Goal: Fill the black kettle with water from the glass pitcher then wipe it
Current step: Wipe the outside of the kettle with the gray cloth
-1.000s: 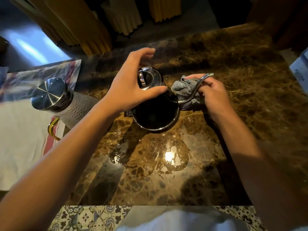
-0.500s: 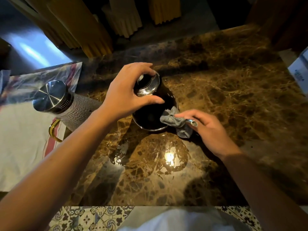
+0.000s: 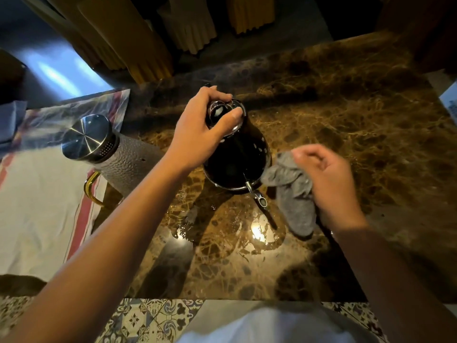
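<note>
Cloth in white with a red stripe [image 3: 37, 206] covers the left of the frame, its right edge meeting the brown marble tabletop [image 3: 346, 120]. One hammered glass pitcher with a steel lid and gold handle [image 3: 123, 159] stands on that edge, just left of the person's left forearm and apart from the kettle. At upper centre, the left hand [image 3: 197, 134] curls its fingers and thumb round the shiny lid of the one black kettle with a chrome base ring [image 3: 237, 159], which stands on the marble near the middle of the frame. Its thin spout [image 3: 257, 196] points toward the lower edge of the frame. Drops dot its dark side, and a small puddle [image 3: 188, 219] shines on the marble below it. Right of the kettle, the right hand [image 3: 329, 184] grips one crumpled grey rag [image 3: 294, 194], whose upper fold touches the kettle's lower right side. Farther right, the marble lies bare up to its right edge, with wide room there. The near edge of the tabletop runs along the bottom, above patterned floor tiles [image 3: 148, 320].
</note>
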The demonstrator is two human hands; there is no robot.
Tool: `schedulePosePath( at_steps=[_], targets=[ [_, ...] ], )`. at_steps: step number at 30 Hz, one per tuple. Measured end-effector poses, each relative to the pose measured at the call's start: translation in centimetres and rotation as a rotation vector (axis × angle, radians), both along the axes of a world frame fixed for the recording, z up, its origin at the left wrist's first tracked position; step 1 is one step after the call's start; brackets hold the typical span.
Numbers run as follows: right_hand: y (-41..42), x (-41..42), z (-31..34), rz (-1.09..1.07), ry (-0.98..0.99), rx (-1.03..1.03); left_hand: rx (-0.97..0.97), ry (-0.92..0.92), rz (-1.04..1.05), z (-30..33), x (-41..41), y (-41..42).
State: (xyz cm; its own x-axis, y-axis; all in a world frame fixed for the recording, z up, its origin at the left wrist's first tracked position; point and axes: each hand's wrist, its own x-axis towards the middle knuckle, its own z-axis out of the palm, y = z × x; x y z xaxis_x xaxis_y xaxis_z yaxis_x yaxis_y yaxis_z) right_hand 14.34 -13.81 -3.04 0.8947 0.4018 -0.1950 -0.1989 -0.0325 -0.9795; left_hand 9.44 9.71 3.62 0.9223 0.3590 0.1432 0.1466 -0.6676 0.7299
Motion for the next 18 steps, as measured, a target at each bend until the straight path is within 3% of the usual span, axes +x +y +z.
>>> schedulePosePath(
  at_steps=[6, 9, 12, 18],
  targets=[
    [2.5, 3.0, 4.3, -0.26, -0.18, 0.175, -0.059, 0.066, -0.068, 0.4, -0.1, 0.9],
    [5.3, 2.5, 4.4, -0.244, -0.319, 0.171, -0.184, 0.094, -0.133, 0.9, -0.2, 1.7],
    [7.6, 1.4, 2.9, -0.147, -0.316, 0.176, -0.205, 0.102, -0.161, 1.1, -0.3, 1.9],
    [9.0, 1.2, -1.4, -0.195, -0.675, -0.165, -0.145, 0.108, -0.158, 1.0, -0.2, 1.8]
  ],
)
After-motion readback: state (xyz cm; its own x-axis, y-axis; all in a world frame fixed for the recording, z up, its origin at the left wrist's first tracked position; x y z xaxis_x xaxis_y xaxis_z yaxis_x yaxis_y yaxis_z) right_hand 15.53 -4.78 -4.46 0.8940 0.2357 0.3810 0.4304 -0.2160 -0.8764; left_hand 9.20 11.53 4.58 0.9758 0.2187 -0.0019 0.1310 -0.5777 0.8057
